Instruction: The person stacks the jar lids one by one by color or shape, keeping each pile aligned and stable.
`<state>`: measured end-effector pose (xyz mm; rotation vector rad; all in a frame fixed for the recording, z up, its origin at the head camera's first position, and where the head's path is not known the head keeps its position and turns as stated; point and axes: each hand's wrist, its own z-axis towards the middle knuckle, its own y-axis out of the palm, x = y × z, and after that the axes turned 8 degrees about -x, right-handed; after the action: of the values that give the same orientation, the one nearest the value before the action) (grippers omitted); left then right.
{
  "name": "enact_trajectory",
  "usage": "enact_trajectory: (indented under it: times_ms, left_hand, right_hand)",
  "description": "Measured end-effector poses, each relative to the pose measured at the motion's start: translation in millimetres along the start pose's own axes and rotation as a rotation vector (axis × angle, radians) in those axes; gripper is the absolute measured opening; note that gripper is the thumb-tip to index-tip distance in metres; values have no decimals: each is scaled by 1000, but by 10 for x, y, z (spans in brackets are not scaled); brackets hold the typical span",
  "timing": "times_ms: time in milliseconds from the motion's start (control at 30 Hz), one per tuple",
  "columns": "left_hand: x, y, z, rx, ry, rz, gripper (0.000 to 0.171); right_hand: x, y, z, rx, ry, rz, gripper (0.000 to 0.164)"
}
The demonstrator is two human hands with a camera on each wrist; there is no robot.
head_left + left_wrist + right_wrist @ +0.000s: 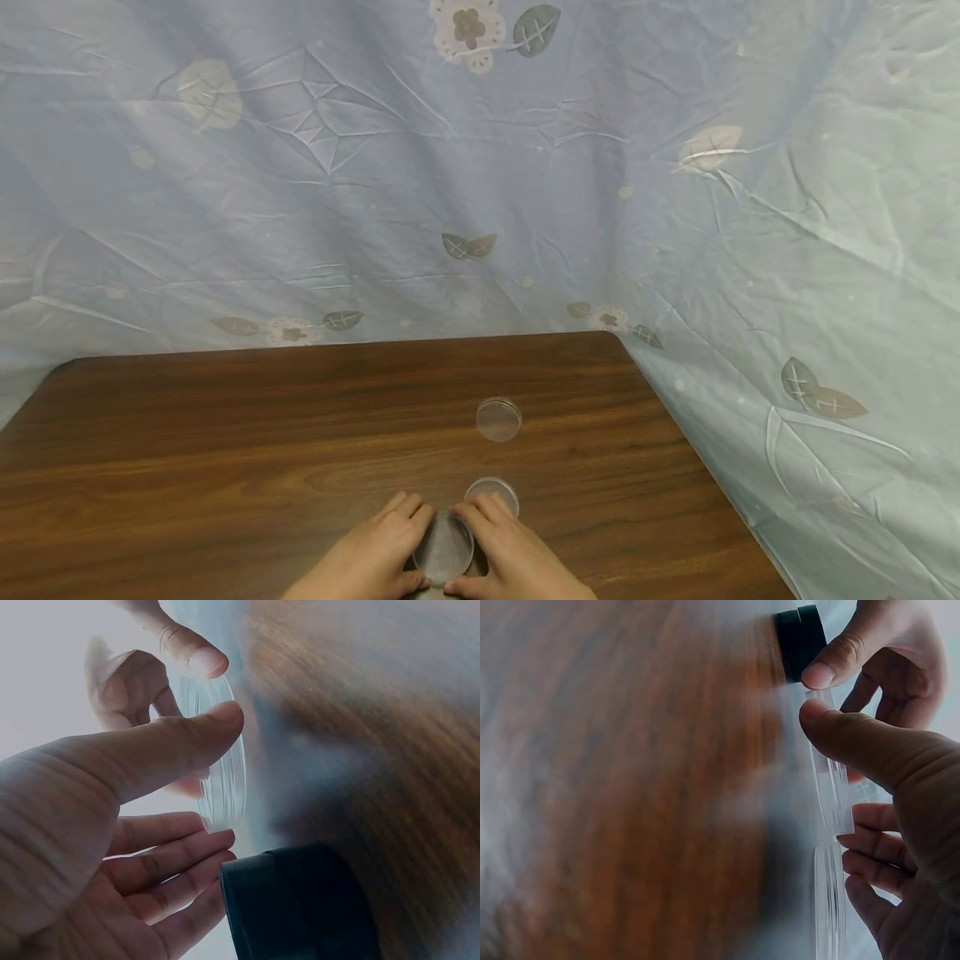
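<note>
Both hands hold a clear petri dish (443,550) between them at the near side of the table. My left hand (375,542) grips its left edge, thumb on the near side and fingers on the far side. On the opposite edge, my right hand (517,546) grips it the same way. In the left wrist view the dish (225,787) shows ribbed, layered rims; whether it is one dish or a stack I cannot tell. Just beyond the right fingers lies a second clear dish (492,485), partly covered by them. Another clear dish (498,419) lies farther back.
The brown wood-grain table (225,442) has a patterned pale blue cloth (375,192) hanging behind it and along its right side. A dark cylindrical object (300,900) stands close to the left fingers in the left wrist view; its kind is unclear.
</note>
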<state>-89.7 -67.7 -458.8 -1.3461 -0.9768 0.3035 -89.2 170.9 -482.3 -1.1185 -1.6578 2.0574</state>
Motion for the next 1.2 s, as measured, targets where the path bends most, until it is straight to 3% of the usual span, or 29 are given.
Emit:
enact_trajectory:
  times_ms: [200,667,1033,1200]
  left_hand:
    - [5,-8,-1,-3,-11,-14,69]
    - [-17,-3,6,7,8,61,65]
    - [-13,20,16,19,9,56,62]
    - [-20,22,19,-9,-17,17,65]
  right_hand:
    - [-13,-21,2,-8,4,18,72]
    - [-6,1,36,-21,8,21,71]
    - [-11,16,37,-19,11,33,69]
    - [-12,17,35,-29,13,22,69]
